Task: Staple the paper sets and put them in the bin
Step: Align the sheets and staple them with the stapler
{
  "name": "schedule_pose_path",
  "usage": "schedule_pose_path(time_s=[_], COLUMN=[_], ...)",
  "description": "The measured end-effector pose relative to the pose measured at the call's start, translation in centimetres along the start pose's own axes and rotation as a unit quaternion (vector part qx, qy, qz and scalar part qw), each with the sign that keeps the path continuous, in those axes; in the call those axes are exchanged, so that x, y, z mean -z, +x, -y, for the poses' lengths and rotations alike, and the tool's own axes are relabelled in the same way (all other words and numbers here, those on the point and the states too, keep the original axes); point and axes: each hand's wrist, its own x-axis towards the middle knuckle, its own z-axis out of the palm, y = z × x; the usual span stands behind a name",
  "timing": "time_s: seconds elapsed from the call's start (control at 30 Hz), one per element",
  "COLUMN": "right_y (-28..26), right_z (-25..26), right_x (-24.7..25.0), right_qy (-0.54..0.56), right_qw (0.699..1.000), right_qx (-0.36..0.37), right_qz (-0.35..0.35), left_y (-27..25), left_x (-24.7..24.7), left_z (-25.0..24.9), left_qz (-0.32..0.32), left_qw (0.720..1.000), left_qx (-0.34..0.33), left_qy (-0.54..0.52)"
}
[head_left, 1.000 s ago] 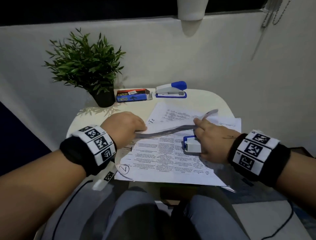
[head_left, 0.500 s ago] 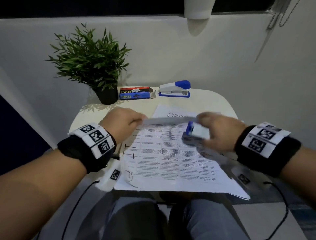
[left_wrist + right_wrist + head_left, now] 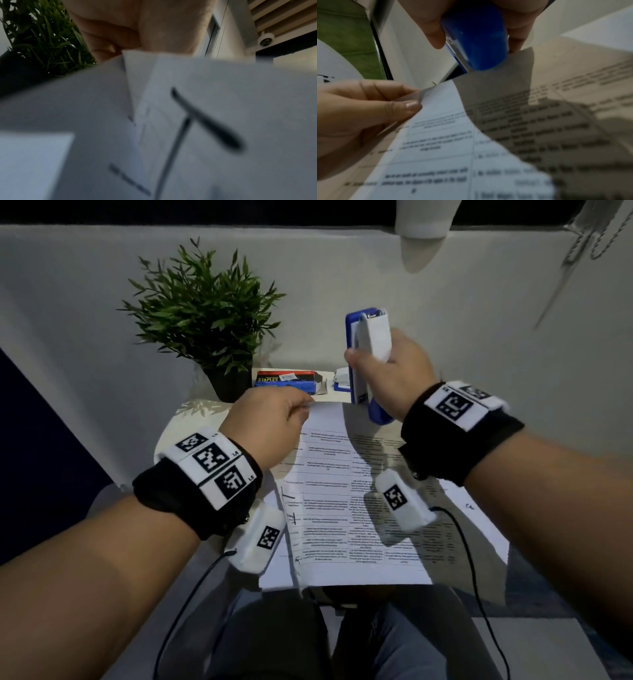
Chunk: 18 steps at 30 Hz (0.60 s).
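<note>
table (image 3: 205,409) | left hand (image 3: 270,422) pinches paper set (image 3: 342,491) corner | right hand (image 3: 394,371) grips stapler (image 3: 368,344) above it

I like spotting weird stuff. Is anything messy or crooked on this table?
A little. The box of staples near the plant has its end flap hanging open. The printed sheets under both hands lie fanned, edges not lined up, and stick out past the table's near edge. Nothing looks spilled or torn.

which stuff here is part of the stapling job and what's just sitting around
In use:
- blue and white stapler, gripped by the right hand
- printed paper set, far corner pinched by the left hand

Lying about:
- potted plant
- staples box
- second stapler
</note>
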Motion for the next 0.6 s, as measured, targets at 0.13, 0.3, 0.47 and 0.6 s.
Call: schedule_pose_path(time_s=[0.13,0.3,0.47,0.6], right_y=[-0.5,-1.0,-1.1,-1.4], right_z=[-0.6,-0.1,-0.3,-0.4], right_x=[-0.9,-1.1,-1.2,-1.2], right_qy=[0.067,0.14,0.158,0.146], right_qw=[0.997,0.989,0.987,0.989], right_qx=[-0.023,-0.037,-0.021,-0.034], right_qz=[-0.014,-0.031,-0.015,0.004], left_y=[-0.1,-0.7,-1.2,-1.5], left_x=[0.1,0.1,-0.1,-0.6], left_z=[-0.2,-1.0,-1.5,-1.4], left_qz=[-0.001,-0.011,-0.008,0.014], left_qw=[1.0,0.999,0.999,0.999], left_qx=[0.004,-0.019,-0.03,-0.028], left_qy=[-0.014,-0.031,-0.037,-0.033])
